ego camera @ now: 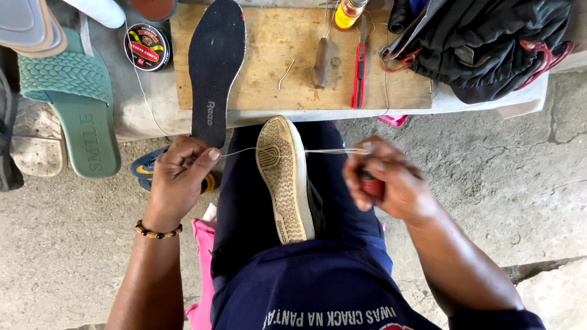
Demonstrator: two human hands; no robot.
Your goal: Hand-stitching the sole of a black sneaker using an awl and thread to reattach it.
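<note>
Your left hand (178,178) pinches the thread (235,151) left of the sneaker sole (284,180), which lies lengthwise on your lap pointing toward the desk (269,73), while your right hand (385,182) grips a red-handled awl (370,183) right of it.

green sandal (76,104), black insole (215,61), polish tin (147,47)

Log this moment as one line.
left hand: pulls thread | right hand: grips red-handled tool | shoe: sole up, between knees
</note>
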